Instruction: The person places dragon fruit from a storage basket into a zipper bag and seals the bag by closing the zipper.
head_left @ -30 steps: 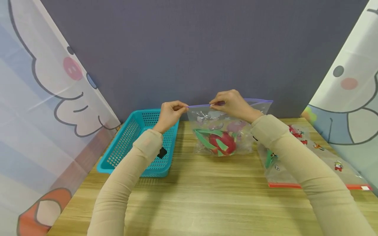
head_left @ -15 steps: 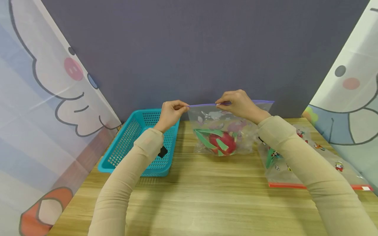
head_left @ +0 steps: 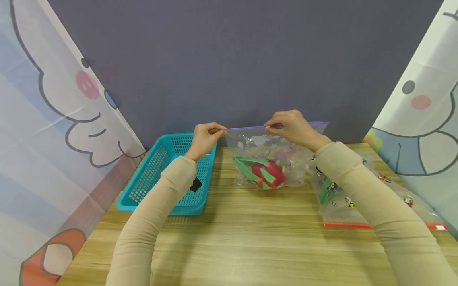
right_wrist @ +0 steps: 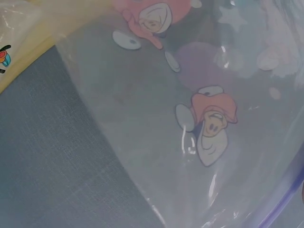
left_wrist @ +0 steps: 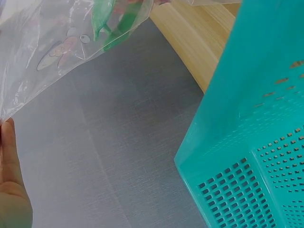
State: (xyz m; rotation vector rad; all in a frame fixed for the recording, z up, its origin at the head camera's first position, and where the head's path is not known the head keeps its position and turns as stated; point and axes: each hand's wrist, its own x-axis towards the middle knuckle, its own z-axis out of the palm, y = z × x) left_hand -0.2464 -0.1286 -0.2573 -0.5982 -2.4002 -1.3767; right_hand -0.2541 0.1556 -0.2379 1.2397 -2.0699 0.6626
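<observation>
A clear zip bag [head_left: 247,149] with pink printed figures hangs upright, a red dragon fruit [head_left: 269,174] with green scales low inside it. My left hand [head_left: 204,139] pinches the bag's top left corner, and in the left wrist view the fingers [left_wrist: 8,152] meet that corner. With thumb and forefinger, my right hand [head_left: 294,126] pinches the small pale slider [head_left: 266,127] on the purple zip strip [head_left: 247,128]. The strip runs straight between the hands and on past the right one. The right wrist view is mostly filled by the printed film of the bag [right_wrist: 142,123].
A turquoise mesh basket [head_left: 166,139] stands on the wooden table [head_left: 250,246] at the left, a black piece [head_left: 195,184] inside. Under my right forearm lies another clear bag [head_left: 343,214] with a red zip strip and something green inside. A dark panel [head_left: 229,59] rises behind.
My right hand has slid to the right along the purple strip with the slider, and the bag's right top edges have drawn together. The left hand stays at its corner.
</observation>
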